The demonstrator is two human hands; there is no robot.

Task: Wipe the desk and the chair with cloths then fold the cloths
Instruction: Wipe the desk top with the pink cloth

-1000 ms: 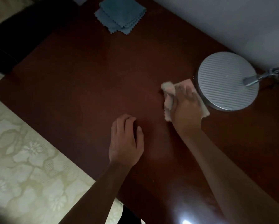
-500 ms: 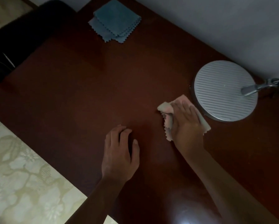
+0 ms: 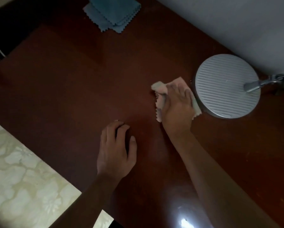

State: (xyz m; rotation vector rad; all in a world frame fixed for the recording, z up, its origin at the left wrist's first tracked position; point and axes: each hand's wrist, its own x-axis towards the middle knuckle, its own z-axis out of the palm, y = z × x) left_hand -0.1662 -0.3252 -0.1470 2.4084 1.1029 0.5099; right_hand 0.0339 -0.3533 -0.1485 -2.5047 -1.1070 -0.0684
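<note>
The right hand [image 3: 177, 106] presses a crumpled pink cloth [image 3: 161, 96] flat on the dark table [image 3: 72, 88], right of centre in the frame, its fingers spread over the fabric rather than a clenched grip. The cloth now touches the round ribbed lamp base [image 3: 227, 86], closer than half a second ago. The left hand [image 3: 116, 150] has stayed planted below centre, fingers loosely bent, grasping nothing. Folded blue cloths [image 3: 113, 14] lie at the top edge.

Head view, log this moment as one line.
right hand pressing pink cloth on desk | left hand resting on desk | blue cloths folded, untouched
</note>
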